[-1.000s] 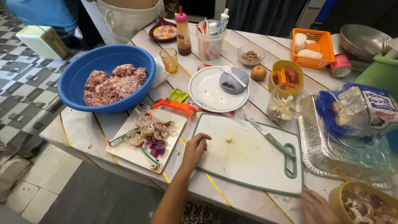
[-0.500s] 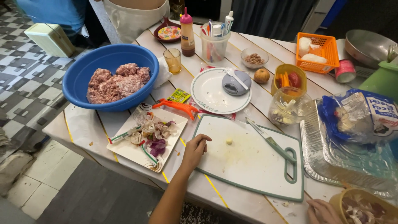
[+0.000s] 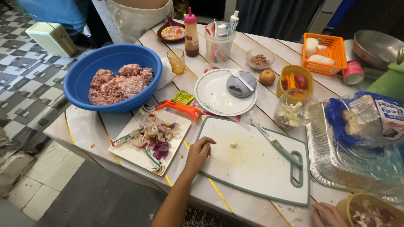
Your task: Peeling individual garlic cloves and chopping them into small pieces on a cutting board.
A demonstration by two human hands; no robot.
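Observation:
My left hand (image 3: 198, 154) rests on the left edge of a white cutting board (image 3: 252, 168) with a green rim, fingers curled lightly, holding nothing. A small pale piece of garlic (image 3: 233, 144) lies on the board just right of the fingers. A knife with a green handle (image 3: 275, 144) lies diagonally on the board's right side. My right hand (image 3: 326, 214) shows at the bottom edge beside a yellow bowl of peels (image 3: 370, 212); whether it holds anything is unclear. A square white plate of onion and garlic skins (image 3: 149, 138) sits left of the board.
A blue basin of minced meat (image 3: 115, 82) stands at the left. Behind the board are an orange peeler (image 3: 179, 108), a round white plate (image 3: 219, 98), a glass jar (image 3: 294, 109), a foil tray (image 3: 336, 164), a plastic bag (image 3: 366, 117) and an orange basket (image 3: 324, 52). A person stands at the far end.
The view has shifted slightly. My left hand stays on the board's left edge. My right hand has slid a little further toward the bottom right corner.

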